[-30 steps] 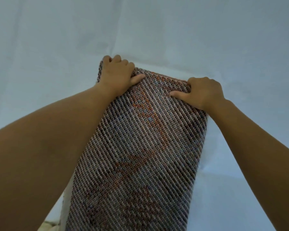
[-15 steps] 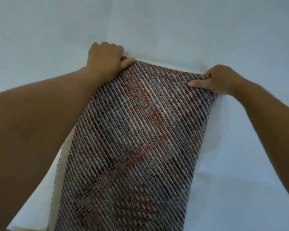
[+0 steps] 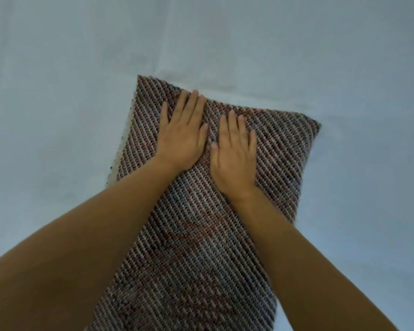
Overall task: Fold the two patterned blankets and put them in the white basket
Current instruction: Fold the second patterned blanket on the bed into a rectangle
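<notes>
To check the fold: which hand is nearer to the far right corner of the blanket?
Right. The right hand lies flat on the blanket, left of that corner; the left hand lies flat beyond it, further left.

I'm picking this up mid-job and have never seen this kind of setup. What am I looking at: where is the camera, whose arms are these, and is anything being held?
There is no machine here. A person is working with two bare hands, and the single picture comes from a wide-angle camera worn on their head, looking forward and down. That is why both forearms enter from the bottom edge. A long patterned blanket lies on a pale cloth-covered surface, and it looks folded into a narrow strip. The left hand and the right hand lie flat, side by side, near its far end with fingers straight, apparently pressing it down. Neither hand grips anything. The white basket and the second blanket are not in view.
</notes>
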Tool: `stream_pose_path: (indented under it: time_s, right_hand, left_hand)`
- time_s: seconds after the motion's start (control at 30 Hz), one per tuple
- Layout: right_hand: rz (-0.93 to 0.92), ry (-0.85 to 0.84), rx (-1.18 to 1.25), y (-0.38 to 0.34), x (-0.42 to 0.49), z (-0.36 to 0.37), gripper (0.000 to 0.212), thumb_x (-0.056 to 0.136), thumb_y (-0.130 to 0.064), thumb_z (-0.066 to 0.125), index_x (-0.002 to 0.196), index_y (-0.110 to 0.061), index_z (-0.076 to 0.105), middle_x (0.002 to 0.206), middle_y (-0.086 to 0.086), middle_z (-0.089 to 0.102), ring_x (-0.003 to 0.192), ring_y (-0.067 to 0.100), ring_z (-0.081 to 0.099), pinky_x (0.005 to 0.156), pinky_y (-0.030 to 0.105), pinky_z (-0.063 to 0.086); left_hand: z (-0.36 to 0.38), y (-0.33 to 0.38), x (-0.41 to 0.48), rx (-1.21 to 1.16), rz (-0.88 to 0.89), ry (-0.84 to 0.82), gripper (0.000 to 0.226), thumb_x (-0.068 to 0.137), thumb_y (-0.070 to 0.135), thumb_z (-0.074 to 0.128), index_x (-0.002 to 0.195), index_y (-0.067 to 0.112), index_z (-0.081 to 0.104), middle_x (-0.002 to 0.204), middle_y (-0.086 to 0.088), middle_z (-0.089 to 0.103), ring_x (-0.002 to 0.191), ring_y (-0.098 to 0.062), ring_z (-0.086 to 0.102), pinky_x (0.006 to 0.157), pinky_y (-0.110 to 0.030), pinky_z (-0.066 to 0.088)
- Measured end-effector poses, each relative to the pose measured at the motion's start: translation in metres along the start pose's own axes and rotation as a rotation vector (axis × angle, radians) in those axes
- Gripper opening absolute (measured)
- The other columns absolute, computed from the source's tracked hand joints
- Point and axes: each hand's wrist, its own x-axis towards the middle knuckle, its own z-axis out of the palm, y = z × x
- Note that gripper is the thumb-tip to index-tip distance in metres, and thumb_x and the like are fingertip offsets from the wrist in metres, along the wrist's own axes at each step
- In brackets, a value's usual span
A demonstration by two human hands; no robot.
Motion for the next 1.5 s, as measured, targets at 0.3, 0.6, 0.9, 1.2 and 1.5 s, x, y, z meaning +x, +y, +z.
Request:
stream_pose_path:
  time_s: [0.3,0.6,0.9,1.2,1.5]
  right_hand:
    - [0.208,-0.042,-0.238,0.103,-0.018,-0.027,0.061,0.097,-0.045,0.021,0.149,-0.018,0.003,0.158,0.007,0.001,0.145,0.024,-0.004,0.114,0.043,-0.010]
    - [-0.140,-0.122,0.011,-0.053,-0.089,0.017,0.058,0.099,-0.038,0.024,0.147,-0.013,0.003,0.158,0.007,0.004,0.142,0.016,-0.008,0.110,0.031,-0.022]
    - [0.181,-0.118,-0.204,0.046,-0.146,0.021,0.061,0.097,-0.045,0.021,0.148,-0.014,0.010,0.156,0.013,0.011,0.144,0.030,0.008,0.115,0.043,-0.003]
    - [0.196,-0.084,-0.036,-0.085,-0.192,0.051,0.059,0.097,-0.035,0.025,0.148,-0.010,0.010,0.157,0.009,0.008,0.145,0.027,0.006,0.111,0.044,-0.007]
    - [0.367,-0.151,-0.174,-0.018,-0.292,0.071,0.064,0.091,-0.054,0.011,0.145,-0.023,0.000,0.157,0.010,0.010,0.145,0.027,0.005,0.114,0.046,-0.001]
  left_hand:
    - [0.000,-0.040,0.025,0.039,-0.068,-0.141,0.076,0.087,0.068,0.017,0.148,0.028,-0.007,0.157,-0.008,-0.010,0.144,-0.022,-0.012,0.111,-0.045,-0.013]
    - [0.008,0.002,-0.150,-0.047,-0.143,-0.169,0.060,0.095,0.046,0.016,0.145,0.024,-0.009,0.158,-0.008,-0.003,0.143,-0.020,-0.010,0.114,-0.046,-0.006]
    - [0.034,-0.050,-0.164,-0.113,-0.044,-0.174,0.065,0.092,0.047,0.023,0.149,0.021,0.006,0.157,-0.011,0.005,0.145,-0.026,0.003,0.114,-0.038,-0.002]
    - [0.015,-0.012,-0.248,-0.106,-0.019,-0.179,0.056,0.098,0.038,0.020,0.147,0.022,-0.003,0.157,-0.006,-0.003,0.143,-0.020,-0.009,0.112,-0.038,-0.008]
    - [0.053,-0.077,-0.321,-0.065,-0.027,-0.187,0.065,0.091,0.051,0.020,0.145,0.022,-0.001,0.156,-0.014,0.011,0.144,-0.028,0.010,0.113,-0.036,-0.007]
